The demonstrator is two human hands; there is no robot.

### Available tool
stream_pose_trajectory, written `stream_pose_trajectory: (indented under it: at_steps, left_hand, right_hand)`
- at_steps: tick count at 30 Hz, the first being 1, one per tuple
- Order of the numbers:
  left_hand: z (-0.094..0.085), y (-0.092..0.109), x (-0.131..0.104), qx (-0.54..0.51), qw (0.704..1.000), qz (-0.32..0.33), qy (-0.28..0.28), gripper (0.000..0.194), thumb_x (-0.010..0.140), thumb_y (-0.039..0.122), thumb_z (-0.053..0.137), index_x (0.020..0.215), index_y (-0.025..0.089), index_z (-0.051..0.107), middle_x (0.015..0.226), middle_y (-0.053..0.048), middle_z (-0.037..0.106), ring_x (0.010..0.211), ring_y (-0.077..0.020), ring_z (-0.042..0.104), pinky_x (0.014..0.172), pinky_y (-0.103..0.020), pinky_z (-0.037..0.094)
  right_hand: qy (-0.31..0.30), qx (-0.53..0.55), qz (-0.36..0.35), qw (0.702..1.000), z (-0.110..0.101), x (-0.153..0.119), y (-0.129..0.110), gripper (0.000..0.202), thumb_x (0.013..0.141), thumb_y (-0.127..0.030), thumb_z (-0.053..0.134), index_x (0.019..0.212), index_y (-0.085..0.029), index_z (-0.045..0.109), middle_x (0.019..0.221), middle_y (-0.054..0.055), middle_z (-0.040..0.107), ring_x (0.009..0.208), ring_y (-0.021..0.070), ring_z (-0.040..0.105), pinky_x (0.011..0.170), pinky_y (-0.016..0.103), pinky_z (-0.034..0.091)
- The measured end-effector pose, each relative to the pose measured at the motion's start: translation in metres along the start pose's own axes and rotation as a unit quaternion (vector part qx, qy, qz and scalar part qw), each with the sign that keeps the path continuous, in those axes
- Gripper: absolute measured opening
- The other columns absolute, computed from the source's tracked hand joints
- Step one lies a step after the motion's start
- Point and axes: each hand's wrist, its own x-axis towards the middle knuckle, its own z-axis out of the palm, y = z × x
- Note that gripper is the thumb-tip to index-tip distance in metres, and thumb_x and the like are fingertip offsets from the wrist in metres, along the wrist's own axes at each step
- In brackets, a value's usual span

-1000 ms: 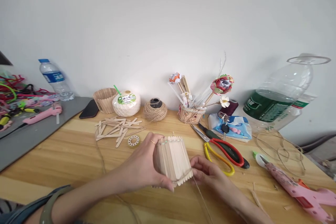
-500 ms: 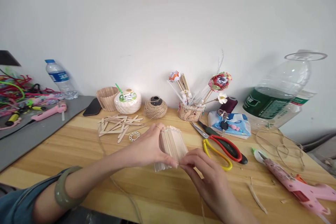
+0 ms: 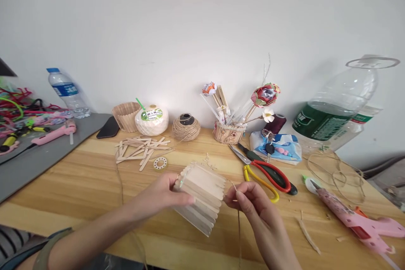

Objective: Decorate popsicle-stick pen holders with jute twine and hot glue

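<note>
My left hand [image 3: 172,196] grips one end of a holder made of popsicle sticks [image 3: 202,196], thumb on top and the other fingers hidden behind it. The holder lies tilted just above the table, its scalloped stick ends facing right. Close to that edge, my right hand [image 3: 249,202] pinches a strand of jute twine [image 3: 239,232] between thumb and fingers. The twine hangs down toward the table's front edge. Beyond the holder sit loose popsicle sticks [image 3: 144,150], a small white ring with holes [image 3: 160,163] and a ball of twine [image 3: 186,128].
Scissors [image 3: 262,173] lie right of the holder, with a pink glue gun [image 3: 357,223] farther right. At the back stand a decorated flower pot [image 3: 230,132], a coconut with a straw [image 3: 152,121], a stick cup [image 3: 125,117] and a large green-labelled bottle [image 3: 325,120].
The holder has turned and come lower, so its stick ends face right. My left hand has shifted left along it. My right hand has moved off its edge, drawing the twine out.
</note>
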Motion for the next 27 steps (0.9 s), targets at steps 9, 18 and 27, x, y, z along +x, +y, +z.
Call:
stream_pose_trajectory:
  at_steps: [9,18,27]
  left_hand:
    - [0.036,-0.027,-0.018,-0.172,0.977,0.083,0.099,0.028,0.069,0.033,0.076,0.093,0.019,0.074,0.096,-0.007,0.074,0.095,-0.0242,0.066,0.093,-0.036,0.045]
    - [0.064,-0.037,-0.017,-0.256,0.949,0.169,0.069,0.025,0.072,0.040,0.073,0.092,0.024,0.075,0.104,-0.006,0.072,0.112,-0.0289,0.058,0.104,-0.043,0.037]
    - [0.071,-0.041,-0.015,-0.224,0.959,0.168,0.045,0.031,0.071,0.045,0.072,0.094,0.025,0.075,0.109,-0.006,0.070,0.119,-0.0294,0.053,0.108,-0.043,0.030]
  right_hand:
    - [0.035,-0.043,-0.074,0.996,0.003,-0.013,0.000,0.015,0.092,-0.032,0.049,0.081,-0.026,0.057,0.064,-0.004,0.057,0.055,0.0089,0.055,0.050,0.016,0.048]
    - [-0.007,-0.175,-0.175,0.969,0.020,-0.008,0.017,0.088,0.069,-0.063,0.063,0.140,-0.027,0.024,0.145,0.013,0.032,0.133,0.0306,0.033,0.105,0.043,0.036]
    - [-0.065,-0.067,-0.091,0.991,0.016,-0.001,0.001,0.071,0.080,-0.056,0.056,0.139,-0.027,0.029,0.147,0.009,0.031,0.136,0.0266,0.027,0.110,0.044,0.026]
